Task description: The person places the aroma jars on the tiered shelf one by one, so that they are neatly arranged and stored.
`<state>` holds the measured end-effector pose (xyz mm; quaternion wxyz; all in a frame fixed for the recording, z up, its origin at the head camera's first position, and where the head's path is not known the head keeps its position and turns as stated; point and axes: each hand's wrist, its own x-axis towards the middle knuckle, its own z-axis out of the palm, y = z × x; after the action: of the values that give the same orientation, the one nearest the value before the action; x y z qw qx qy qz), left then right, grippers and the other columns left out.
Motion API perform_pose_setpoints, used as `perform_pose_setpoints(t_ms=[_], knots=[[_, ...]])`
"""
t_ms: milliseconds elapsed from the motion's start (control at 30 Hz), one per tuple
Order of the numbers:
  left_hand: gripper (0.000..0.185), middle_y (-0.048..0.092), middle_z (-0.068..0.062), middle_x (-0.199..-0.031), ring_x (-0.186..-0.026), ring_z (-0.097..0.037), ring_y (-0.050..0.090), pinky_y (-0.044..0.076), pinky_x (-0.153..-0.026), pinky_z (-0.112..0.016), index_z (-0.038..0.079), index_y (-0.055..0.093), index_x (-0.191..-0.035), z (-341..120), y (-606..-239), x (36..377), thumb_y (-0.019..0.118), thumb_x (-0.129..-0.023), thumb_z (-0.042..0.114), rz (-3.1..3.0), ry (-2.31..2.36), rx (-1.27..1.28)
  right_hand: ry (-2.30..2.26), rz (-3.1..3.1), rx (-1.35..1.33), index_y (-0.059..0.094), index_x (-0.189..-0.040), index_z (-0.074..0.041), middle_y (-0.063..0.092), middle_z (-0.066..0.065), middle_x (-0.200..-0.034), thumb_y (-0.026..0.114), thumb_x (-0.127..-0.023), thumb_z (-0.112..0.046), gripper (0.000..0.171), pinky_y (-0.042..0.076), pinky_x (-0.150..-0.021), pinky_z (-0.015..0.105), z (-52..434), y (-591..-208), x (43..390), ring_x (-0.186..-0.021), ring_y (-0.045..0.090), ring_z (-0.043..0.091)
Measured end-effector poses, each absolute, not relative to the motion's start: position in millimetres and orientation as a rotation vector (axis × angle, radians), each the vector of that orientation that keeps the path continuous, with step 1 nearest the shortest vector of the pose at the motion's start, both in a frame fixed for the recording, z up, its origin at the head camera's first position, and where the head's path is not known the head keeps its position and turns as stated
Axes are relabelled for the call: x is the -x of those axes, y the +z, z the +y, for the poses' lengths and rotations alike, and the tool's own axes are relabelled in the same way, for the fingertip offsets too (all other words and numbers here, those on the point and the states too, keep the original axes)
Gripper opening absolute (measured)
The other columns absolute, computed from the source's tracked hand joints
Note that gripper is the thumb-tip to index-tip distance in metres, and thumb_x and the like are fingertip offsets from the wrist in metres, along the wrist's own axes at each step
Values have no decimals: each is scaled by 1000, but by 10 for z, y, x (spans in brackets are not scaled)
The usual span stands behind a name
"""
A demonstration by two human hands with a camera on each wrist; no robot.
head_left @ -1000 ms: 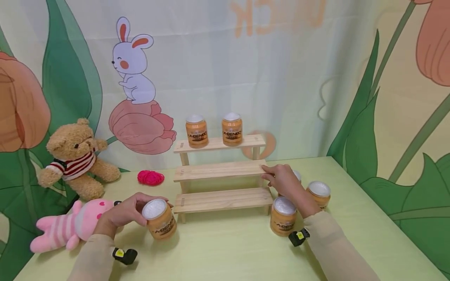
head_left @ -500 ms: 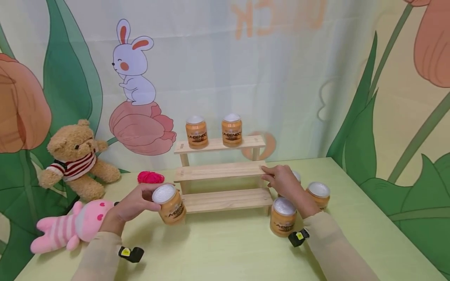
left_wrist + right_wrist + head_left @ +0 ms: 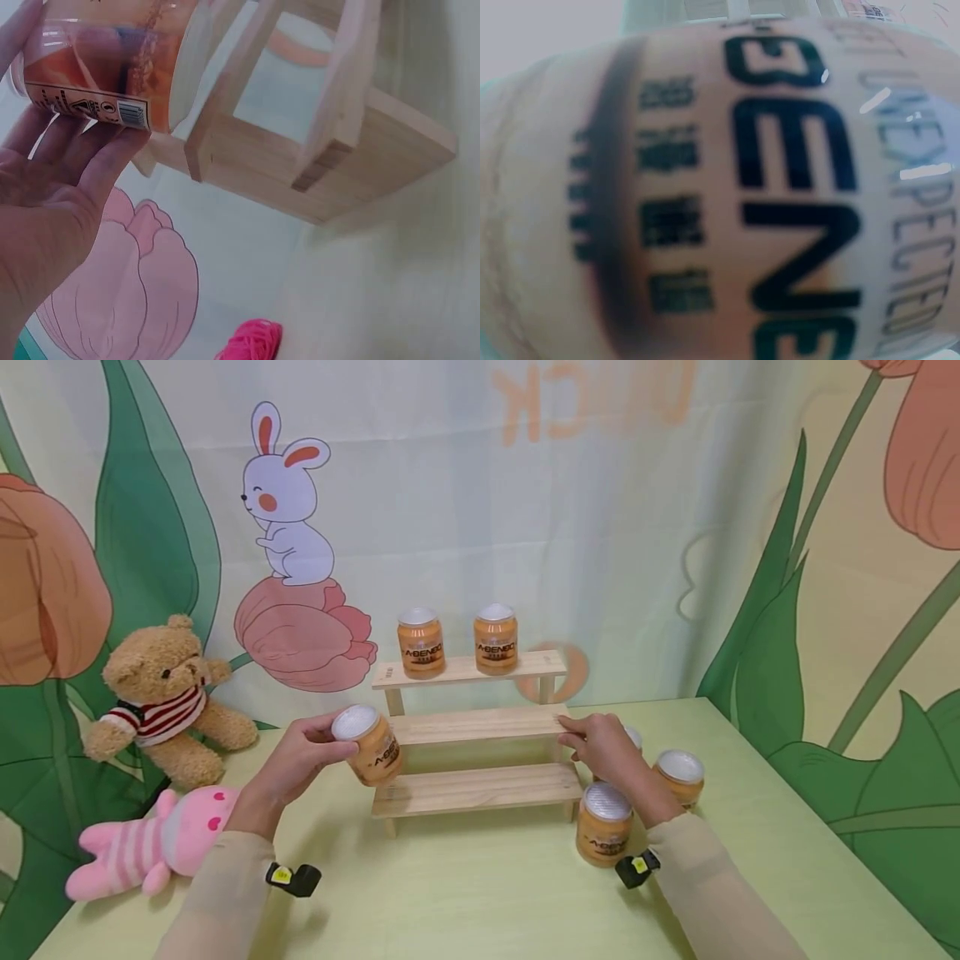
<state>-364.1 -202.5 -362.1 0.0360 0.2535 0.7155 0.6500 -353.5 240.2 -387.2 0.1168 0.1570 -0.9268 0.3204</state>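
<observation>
My left hand [image 3: 298, 762] grips an orange jar [image 3: 378, 756] with a whitish lid, fingers and thumb around its sides. The jar tilts and is raised off the table, overlapping the left end of the middle tier of a three-tier wooden display rack [image 3: 480, 789]. In the left wrist view the fingers [image 3: 101, 154] curl under the labelled side of the jar, close to the rack's end. At the middle tier's right end, my right hand [image 3: 606, 750] pinches the board edge between thumb and forefinger. A jar label [image 3: 795, 172] fills the right wrist view, hiding that hand.
Two matching jars [image 3: 496, 642] stand on the top tier. Below my right forearm is another jar [image 3: 603, 831], with more jars [image 3: 680, 772] behind it. A teddy bear [image 3: 161, 693], a pink plush toy [image 3: 157, 843] and pink yarn [image 3: 255, 341] lie to the left.
My left hand has lifted the jar from near the table up and rightward, to the left end of the middle tier. The right hand stays at the rack.
</observation>
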Motion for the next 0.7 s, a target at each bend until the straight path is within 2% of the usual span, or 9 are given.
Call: perform_pose_setpoints(t_ms=[167,300,500,633,700], knots=[[49,68,1,-110,-98,-15,61,52,-84,-28,0,56,-139,-1886,-3494,3671,69,-93,9,2252,2014,-658,920,-2710,-462,58,-137,0,75,18,-94,65,-98,-13,42,39,-38,28,2399,-3869,3536,-54,61,12],[57,65,-3,-115,-101,-15,62,54,-88,-26,-5,49,-143,-1762,-3440,3722,70,-94,15,2285,2013,-579,913,-2709,-465,58,-137,0,74,18,-95,65,-98,-13,41,38,-38,27,2400,-3864,3534,-56,62,10],[62,61,-12,-130,-112,-16,61,53,-93,-27,0,49,-145,-1586,-3419,3790,74,-93,23,2314,2023,-497,919,-2691,-479,59,-136,1,74,19,-97,65,-98,-11,40,37,-37,26,2404,-3861,3531,-61,68,17],[62,60,-12,-130,-112,-17,60,53,-93,-27,1,49,-146,-1486,-3412,3821,74,-93,21,2302,2067,-450,920,-2680,-492,59,-135,2,74,18,-97,65,-98,-10,40,36,-38,27,2405,-3866,3530,-66,71,25],[63,60,-12,-130,-112,-18,59,53,-93,-27,2,49,-146,-1436,-3404,3840,74,-92,22,2294,2089,-427,915,-2675,-492,60,-135,1,75,17,-97,65,-97,-11,40,36,-38,27,2405,-3871,3533,-66,71,23]])
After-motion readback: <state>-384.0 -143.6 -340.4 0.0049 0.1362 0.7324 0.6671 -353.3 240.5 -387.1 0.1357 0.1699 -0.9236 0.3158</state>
